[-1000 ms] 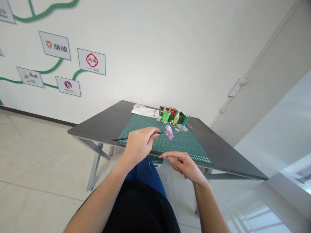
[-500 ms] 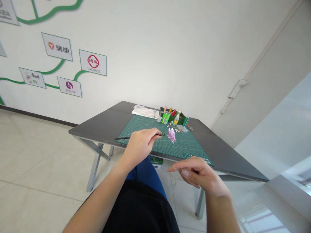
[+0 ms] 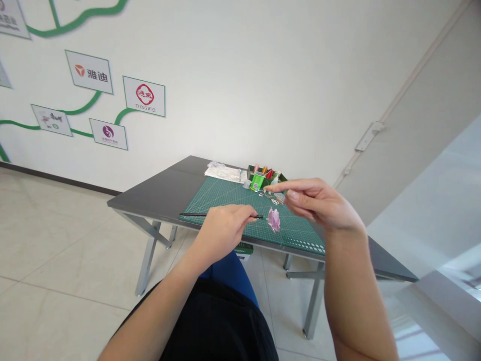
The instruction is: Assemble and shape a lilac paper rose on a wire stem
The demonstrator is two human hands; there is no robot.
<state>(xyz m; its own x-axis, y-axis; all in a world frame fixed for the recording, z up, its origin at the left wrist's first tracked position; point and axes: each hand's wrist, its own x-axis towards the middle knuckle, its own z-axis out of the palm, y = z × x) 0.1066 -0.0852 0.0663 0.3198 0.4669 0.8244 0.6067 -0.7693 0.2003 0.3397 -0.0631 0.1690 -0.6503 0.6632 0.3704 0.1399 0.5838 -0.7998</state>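
Note:
My left hand (image 3: 227, 228) is closed around a slender black hair stick (image 3: 193, 214), held level above the front of the green cutting mat (image 3: 210, 193). At the stick's right end, just past my fingertips, sits a pale purple-pink flower (image 3: 274, 219). My right hand (image 3: 319, 203) is raised above the mat's right side, to the right of the flower and apart from it. Its index finger stretches left with the thumb close beneath. Whatever those fingers pinch, if anything, is too fine to make out.
At the back of the dark table (image 3: 158, 183) stand a dark green box (image 3: 251, 171) with coloured spools and a bright green container (image 3: 257, 180). White scissors (image 3: 275, 201) lie on the mat. A white cloth or paper stack (image 3: 223, 173) lies back left, near the wall.
My right hand has risen from below the table's front edge to over the mat. My left hand has shifted slightly right and down with the hair stick and flower.

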